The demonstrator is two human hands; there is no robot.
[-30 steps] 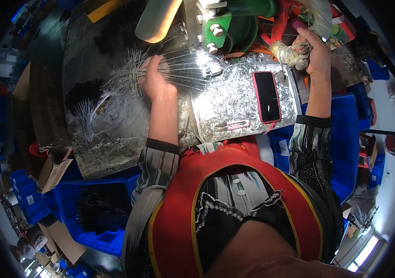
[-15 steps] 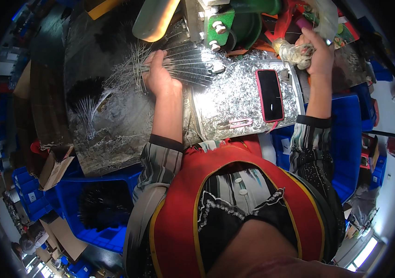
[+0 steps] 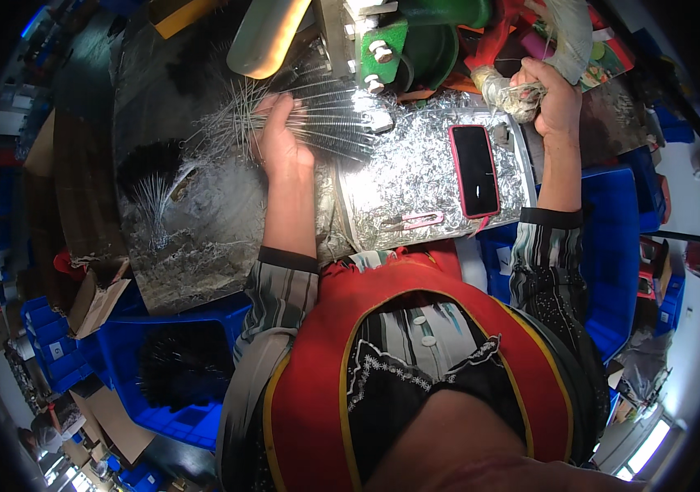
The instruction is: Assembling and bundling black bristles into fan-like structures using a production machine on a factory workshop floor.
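My left hand is closed round a fanned bundle of thin wire brushes. Their bare wire stems stick out to the left of the fist, and the dark bristled ends spread right, over a shiny foil-like tray. At the far right, my right hand grips a cloth-wrapped handle beside a green machine with white bolts. The tips of the bristled ends lie close to a small metal part at the foot of the machine.
A phone in a red case and pink snips lie on the tray. More wire brushes rest on the worn table's left side. A glowing lamp hangs above. Blue bins flank me, the left one holding black bristly pieces.
My right hand has shifted slightly left and down with the wrapped handle. My left hand keeps its hold on the brushes; the whole view has shifted a little.
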